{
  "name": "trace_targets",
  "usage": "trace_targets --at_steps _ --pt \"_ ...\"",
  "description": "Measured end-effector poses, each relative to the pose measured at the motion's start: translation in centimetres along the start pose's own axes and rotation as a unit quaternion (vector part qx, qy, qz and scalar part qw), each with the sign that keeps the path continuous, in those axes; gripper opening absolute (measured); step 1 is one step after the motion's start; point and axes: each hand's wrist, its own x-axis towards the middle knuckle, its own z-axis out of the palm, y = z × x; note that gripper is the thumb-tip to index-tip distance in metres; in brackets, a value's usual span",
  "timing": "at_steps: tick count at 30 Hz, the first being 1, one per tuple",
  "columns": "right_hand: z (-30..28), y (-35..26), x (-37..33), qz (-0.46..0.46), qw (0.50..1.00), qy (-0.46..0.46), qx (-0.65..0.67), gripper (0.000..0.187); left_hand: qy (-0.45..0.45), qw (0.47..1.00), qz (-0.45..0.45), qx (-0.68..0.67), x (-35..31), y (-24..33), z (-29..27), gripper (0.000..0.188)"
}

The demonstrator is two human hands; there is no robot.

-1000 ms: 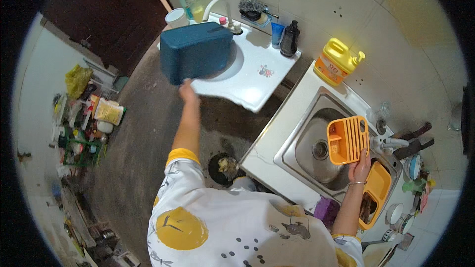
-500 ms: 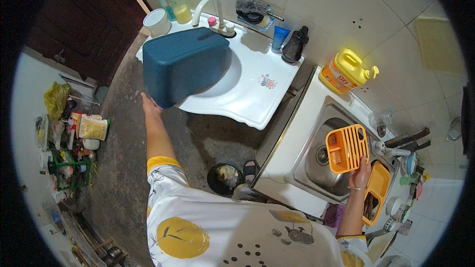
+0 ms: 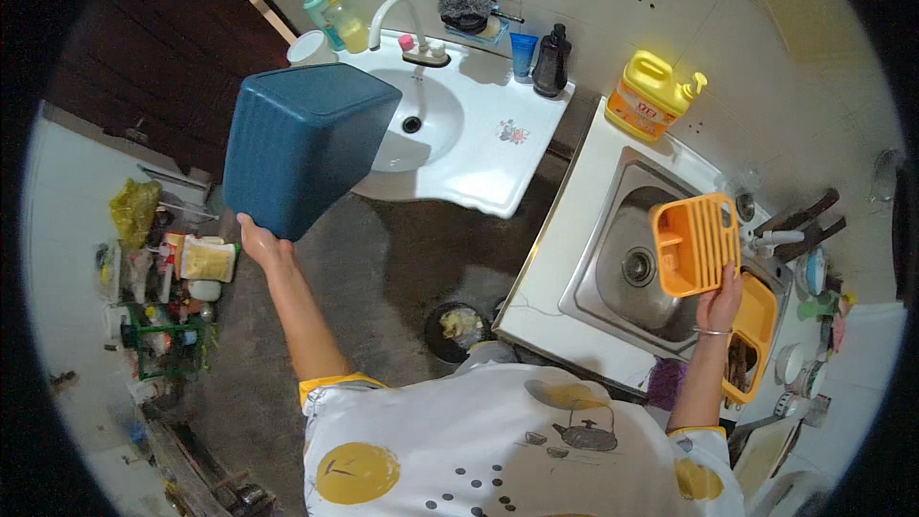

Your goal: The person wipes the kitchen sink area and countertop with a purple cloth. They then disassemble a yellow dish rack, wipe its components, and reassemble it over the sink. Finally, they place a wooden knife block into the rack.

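Head view: state the pose of the left hand (image 3: 263,239).

Left arm (image 3: 302,311) reaches forward and leftward, nearly straight. The hand holds the bin (image 3: 306,148) at its lower edge; part of the grip is hidden.

And the right hand (image 3: 720,302)?

Right arm (image 3: 701,378) extends forward over the table (image 3: 536,297). The hand holds the caddy (image 3: 677,263) by its near edge, above the sink (image 3: 617,239).

Condition of the bin?

Dark blue, deep, corners rounded, left face faintly ridged. It is tilted, raised over the floor (image 3: 354,306), and hides part of the washbasin (image 3: 469,182). Contact there: cannot tell.

The caddy?

Orange, tilted, slatted along its right side, compartments on the left.
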Motion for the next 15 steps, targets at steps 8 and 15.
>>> trace_targets --at_steps 8,15 --pt "-7.2 -0.3 0.3 -0.055 0.992 0.042 0.103 0.034 -0.222 0.883 0.355 0.211 -13.8 8.6 -1.3 0.031" --pt "-14.9 -2.8 -2.4 -0.065 0.989 0.076 0.112 0.033 -0.368 0.758 0.460 0.280 -25.2 10.7 5.7 0.025"
